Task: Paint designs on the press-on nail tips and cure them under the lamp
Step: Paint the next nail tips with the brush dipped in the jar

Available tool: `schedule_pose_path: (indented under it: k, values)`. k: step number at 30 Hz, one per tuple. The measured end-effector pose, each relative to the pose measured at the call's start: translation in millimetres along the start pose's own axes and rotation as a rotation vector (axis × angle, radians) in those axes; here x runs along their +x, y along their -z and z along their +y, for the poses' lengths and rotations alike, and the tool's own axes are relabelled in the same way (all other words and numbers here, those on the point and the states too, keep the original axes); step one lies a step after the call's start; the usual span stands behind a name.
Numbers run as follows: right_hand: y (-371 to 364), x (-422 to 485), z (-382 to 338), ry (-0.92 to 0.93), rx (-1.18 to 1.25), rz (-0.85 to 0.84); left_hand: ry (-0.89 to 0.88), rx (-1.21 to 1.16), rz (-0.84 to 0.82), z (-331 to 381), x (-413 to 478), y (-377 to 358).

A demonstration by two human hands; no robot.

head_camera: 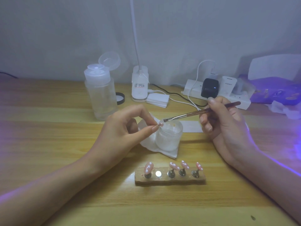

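My left hand (125,128) pinches a small pink nail tip (160,124) between thumb and forefinger, over the rim of a frosted glass jar (169,137). My right hand (226,121) holds a thin brown brush (202,112), its bristle end just above the jar, close to the held tip. In front of me a wooden holder (170,180) carries several pink nail tips with white dots (175,166) on metal stands; one magnet spot (158,173) is bare. The curing lamp (275,82) glows violet at the far right.
A clear pump bottle (100,93) with its lid flipped up stands back left. A white desk lamp base (140,84), a stack of wipes (157,99), a power strip (216,93) with plugs and cables line the back. A white tissue (156,147) lies under the jar.
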State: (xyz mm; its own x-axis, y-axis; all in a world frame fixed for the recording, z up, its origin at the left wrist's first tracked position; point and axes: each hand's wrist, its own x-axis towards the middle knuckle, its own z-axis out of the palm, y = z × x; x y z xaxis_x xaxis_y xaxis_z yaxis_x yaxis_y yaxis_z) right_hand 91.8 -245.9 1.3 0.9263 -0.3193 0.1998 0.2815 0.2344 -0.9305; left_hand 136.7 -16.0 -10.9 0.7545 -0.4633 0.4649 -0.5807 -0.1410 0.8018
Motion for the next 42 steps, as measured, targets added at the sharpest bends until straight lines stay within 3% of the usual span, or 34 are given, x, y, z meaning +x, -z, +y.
schedule_pose_path:
  k: [4, 9, 13, 18, 24, 29, 33, 38, 42]
  values:
    - [-1.9, -1.0, 0.0, 0.026, -0.002, -0.104, -0.001, -0.001, 0.003, 0.4, 0.3, -0.3]
    - [-0.3, 0.7, 2.0, -0.012, -0.025, -0.027, -0.002, -0.007, 0.0, -0.7, 0.2, -0.4]
    - [-1.7, -0.6, 0.9, 0.025, 0.002, -0.105, -0.003, -0.012, -0.002, -0.5, 0.1, -0.2]
    - [-0.1, 0.7, 2.8, -0.01, -0.029, -0.035, 0.016, -0.008, -0.008, 0.4, -0.1, -0.1]
    - [-0.2, -0.5, 2.8, 0.028, -0.004, -0.107, 0.013, -0.007, -0.009, 0.6, 0.1, -0.4]
    - [1.1, 1.2, 3.3, -0.002, -0.022, -0.031, 0.027, -0.009, -0.011, 1.1, 0.2, -0.2]
    - [0.1, 0.5, 3.2, 0.041, -0.013, -0.086, 0.055, -0.004, -0.003, 2.8, -0.2, -0.9]
    - [2.1, 1.6, 3.2, 0.0, -0.015, -0.01, 0.098, -0.015, 0.006, 4.3, -0.3, -1.3]
    - [-0.1, 0.0, 2.2, 0.036, -0.007, -0.081, 0.116, -0.029, 0.021, 4.9, 0.0, -2.7]
